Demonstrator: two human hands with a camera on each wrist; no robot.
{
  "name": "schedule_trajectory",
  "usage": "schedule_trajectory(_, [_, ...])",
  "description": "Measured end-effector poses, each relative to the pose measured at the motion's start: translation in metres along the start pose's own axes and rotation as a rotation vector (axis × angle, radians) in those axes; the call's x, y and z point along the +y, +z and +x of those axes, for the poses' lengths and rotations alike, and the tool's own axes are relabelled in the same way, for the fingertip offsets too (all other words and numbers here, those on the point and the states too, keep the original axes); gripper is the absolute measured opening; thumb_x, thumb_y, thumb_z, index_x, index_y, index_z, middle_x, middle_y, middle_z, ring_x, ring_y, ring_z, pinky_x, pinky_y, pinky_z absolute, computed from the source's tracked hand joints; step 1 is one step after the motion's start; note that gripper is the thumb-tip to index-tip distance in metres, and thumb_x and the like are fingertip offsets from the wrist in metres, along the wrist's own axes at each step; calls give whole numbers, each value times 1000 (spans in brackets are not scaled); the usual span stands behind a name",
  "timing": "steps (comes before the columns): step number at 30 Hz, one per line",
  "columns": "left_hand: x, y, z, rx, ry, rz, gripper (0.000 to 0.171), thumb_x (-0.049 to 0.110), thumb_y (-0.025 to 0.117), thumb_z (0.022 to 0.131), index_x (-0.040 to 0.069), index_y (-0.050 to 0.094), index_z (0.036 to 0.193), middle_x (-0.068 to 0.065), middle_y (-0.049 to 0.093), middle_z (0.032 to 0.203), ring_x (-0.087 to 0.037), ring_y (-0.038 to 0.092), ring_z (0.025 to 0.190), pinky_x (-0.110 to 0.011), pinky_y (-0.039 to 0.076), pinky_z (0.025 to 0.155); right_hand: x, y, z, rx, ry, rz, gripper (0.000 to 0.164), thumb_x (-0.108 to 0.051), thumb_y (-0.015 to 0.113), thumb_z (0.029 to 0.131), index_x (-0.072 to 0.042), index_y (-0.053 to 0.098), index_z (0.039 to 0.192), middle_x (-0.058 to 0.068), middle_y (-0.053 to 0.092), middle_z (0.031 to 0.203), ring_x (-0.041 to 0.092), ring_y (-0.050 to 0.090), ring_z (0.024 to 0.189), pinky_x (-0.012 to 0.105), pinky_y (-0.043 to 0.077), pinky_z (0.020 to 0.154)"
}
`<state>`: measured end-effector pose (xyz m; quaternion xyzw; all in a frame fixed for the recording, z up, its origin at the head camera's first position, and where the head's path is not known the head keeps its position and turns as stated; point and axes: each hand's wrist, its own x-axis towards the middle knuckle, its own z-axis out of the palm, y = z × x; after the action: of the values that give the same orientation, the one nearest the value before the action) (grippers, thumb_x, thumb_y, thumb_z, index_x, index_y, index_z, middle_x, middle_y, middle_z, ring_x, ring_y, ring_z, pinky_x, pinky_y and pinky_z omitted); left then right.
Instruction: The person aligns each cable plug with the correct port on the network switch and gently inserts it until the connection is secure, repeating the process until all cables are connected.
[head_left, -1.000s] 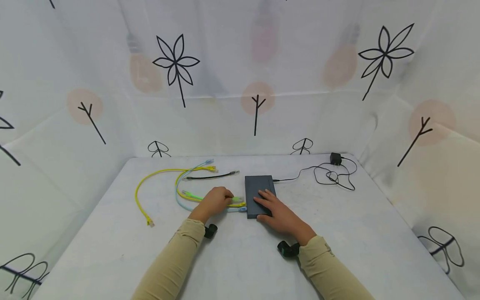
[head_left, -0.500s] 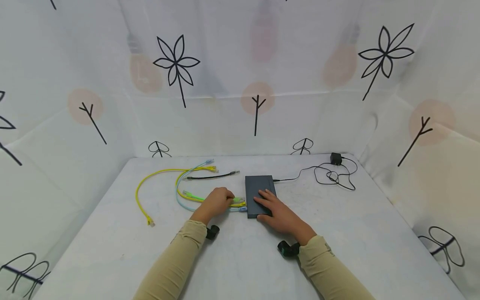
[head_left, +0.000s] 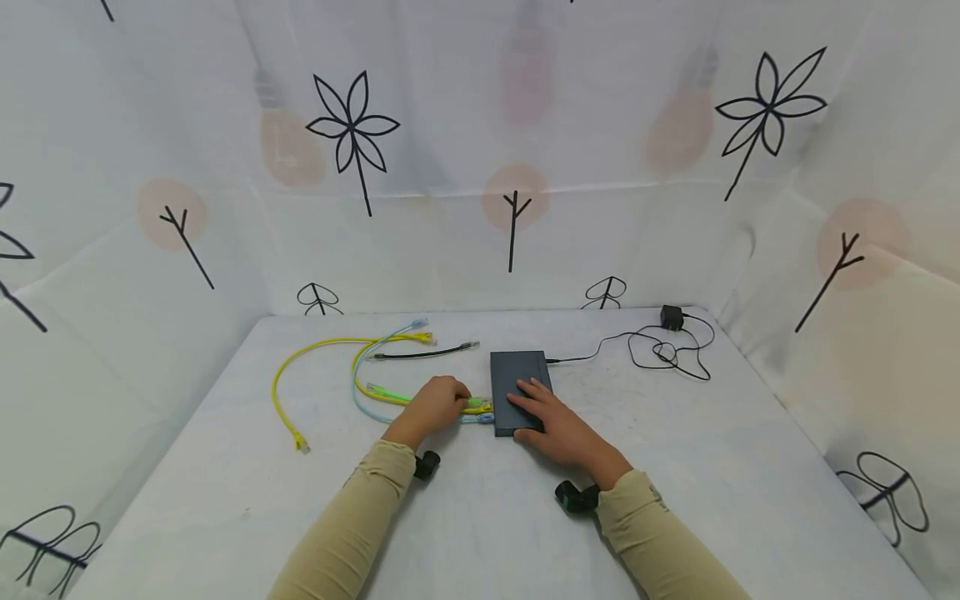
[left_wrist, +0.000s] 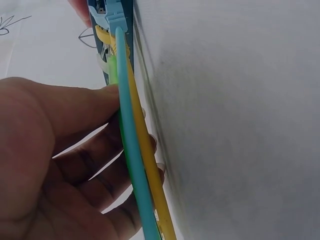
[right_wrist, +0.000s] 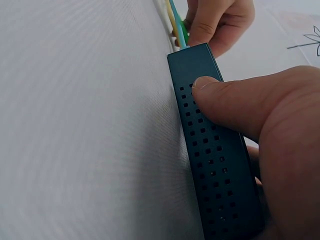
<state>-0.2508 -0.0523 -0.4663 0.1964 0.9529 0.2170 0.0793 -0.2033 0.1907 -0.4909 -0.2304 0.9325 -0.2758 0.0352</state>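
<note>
A dark grey network switch (head_left: 516, 375) lies flat on the white table. My right hand (head_left: 558, 423) rests on it with spread fingers on top; its thumb presses the vented side, as the right wrist view shows. At the switch's left edge, my left hand (head_left: 435, 407) pinches a green network cable (left_wrist: 113, 67) just behind its plug. Beside that, a light blue cable (left_wrist: 131, 130) and a yellow cable (left_wrist: 145, 150) have their plugs in the switch. The left wrist view has the green plug at the port row; how deep it sits cannot be told.
Left of the switch lie a short black cable (head_left: 423, 353) and another yellow cable (head_left: 283, 367). A thin power cord (head_left: 577, 359) runs from the switch to a black adapter (head_left: 672, 317) at the back right. Printed white cloth (head_left: 450, 242) surrounds the table.
My left hand has moved slightly right, bringing the green plug closer to the switch's edge. The right hand and the switch have stayed put.
</note>
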Motion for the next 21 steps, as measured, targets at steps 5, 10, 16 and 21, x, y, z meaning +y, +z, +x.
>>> schedule_trajectory(5, [2,-1,-1,-12,-12,-10,22,15,57,98,7,73,111,-9,69,112,-26,62,111,-41,50,96,0,0,0,2,-3,3,60,-38,64,93,-24,42,148,1,24,161,29,13,151,58,27,114])
schedule_trajectory(10, [3,-2,-2,-19,-16,-16,22,16,57,98,7,73,111,-8,69,114,-26,61,114,-41,50,98,0,0,0,6,-12,6,60,-37,64,93,-23,43,148,2,24,161,30,13,151,58,27,114])
schedule_trajectory(16, [3,-1,-2,-15,-16,-24,22,16,57,98,8,73,110,-8,70,113,-25,62,113,-41,50,97,-1,-1,0,2,-11,6,60,-37,64,93,-22,42,148,2,24,161,30,13,151,58,27,115])
schedule_trajectory(21, [2,0,-1,-14,-14,-15,21,16,57,98,9,73,109,-7,70,112,-25,63,111,-41,51,95,-2,-1,0,1,-3,5,60,-37,64,93,-22,43,148,2,24,161,30,13,151,58,27,115])
